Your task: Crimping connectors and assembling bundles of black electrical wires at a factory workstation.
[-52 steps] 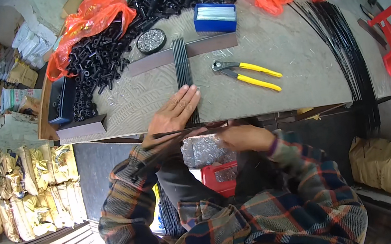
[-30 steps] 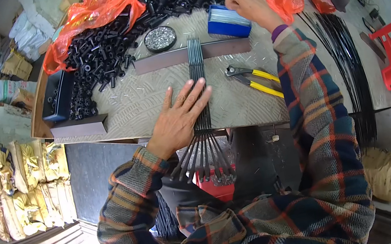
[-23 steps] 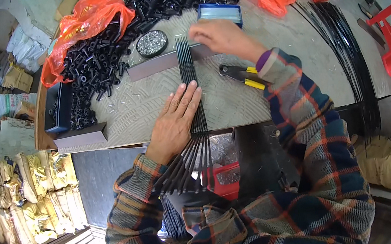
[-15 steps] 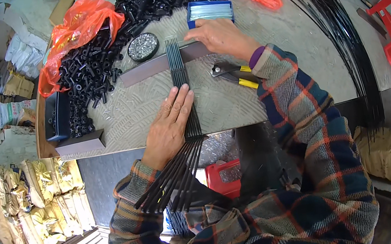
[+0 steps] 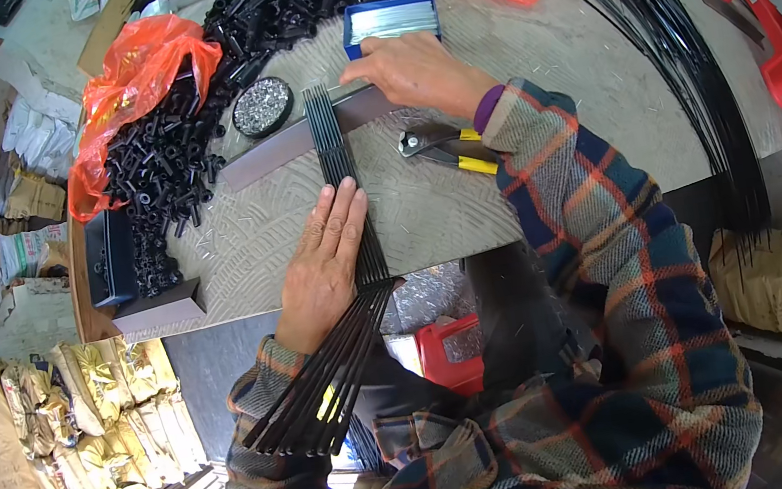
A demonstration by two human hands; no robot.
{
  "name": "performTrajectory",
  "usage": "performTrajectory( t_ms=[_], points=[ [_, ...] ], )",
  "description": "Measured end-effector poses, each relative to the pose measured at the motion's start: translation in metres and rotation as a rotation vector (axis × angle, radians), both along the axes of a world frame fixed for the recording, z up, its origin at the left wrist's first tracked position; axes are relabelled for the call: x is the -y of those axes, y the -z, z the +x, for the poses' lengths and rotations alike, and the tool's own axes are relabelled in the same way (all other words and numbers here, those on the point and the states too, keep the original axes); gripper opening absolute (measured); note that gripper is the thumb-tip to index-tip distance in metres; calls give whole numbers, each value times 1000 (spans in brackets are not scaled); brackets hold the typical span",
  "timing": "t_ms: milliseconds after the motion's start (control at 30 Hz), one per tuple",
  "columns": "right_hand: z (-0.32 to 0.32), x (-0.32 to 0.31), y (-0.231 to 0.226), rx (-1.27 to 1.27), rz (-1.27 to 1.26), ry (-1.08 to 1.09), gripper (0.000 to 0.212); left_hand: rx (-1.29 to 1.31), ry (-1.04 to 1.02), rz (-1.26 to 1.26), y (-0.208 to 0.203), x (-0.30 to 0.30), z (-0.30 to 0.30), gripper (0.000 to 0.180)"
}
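Pressing flat on thin black rods [image 5: 339,166], left hand [image 5: 325,259]; right hand [image 5: 411,74] seemingly touching grey bar [image 5: 281,148].

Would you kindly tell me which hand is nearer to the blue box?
Right. The right hand lies just below the blue box; the left hand presses the black rods, farther down.

The left hand [image 5: 323,260] is laid flat, palm down, fingers together and extended, near the surface's near edge. The right hand [image 5: 411,74] is stretched toward the far edge, fingers curled downward, forearm extended.
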State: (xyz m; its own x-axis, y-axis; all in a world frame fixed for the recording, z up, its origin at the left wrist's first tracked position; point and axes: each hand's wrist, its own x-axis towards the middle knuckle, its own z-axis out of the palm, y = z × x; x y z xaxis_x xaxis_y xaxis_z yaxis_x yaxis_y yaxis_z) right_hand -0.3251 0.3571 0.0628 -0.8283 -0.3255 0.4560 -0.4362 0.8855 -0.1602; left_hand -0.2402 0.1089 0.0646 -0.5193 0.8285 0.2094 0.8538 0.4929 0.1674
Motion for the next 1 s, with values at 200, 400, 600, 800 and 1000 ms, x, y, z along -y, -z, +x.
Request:
performTrajectory(
  t_ms=[200, 400, 600, 800, 1000],
  points=[
    [0, 1, 2, -33, 38, -26, 21, -2, -15, -16, 0, 0, 1, 59],
    [-10, 6, 10, -105, 10, -47, 15, 2, -3, -26, 2, 1, -1, 54],
    [-9, -5, 2, 9, 21, -28, 10, -10, 14, -55, 1, -4, -2, 66],
    [-13, 7, -2, 96, 53, -66, 10, 7, 1, -44, -1, -2, 0, 74],
    [-21, 15, 9, -55, -146, -98, 8, -8, 17, -49, -6, -1, 1, 77]
  ],
)
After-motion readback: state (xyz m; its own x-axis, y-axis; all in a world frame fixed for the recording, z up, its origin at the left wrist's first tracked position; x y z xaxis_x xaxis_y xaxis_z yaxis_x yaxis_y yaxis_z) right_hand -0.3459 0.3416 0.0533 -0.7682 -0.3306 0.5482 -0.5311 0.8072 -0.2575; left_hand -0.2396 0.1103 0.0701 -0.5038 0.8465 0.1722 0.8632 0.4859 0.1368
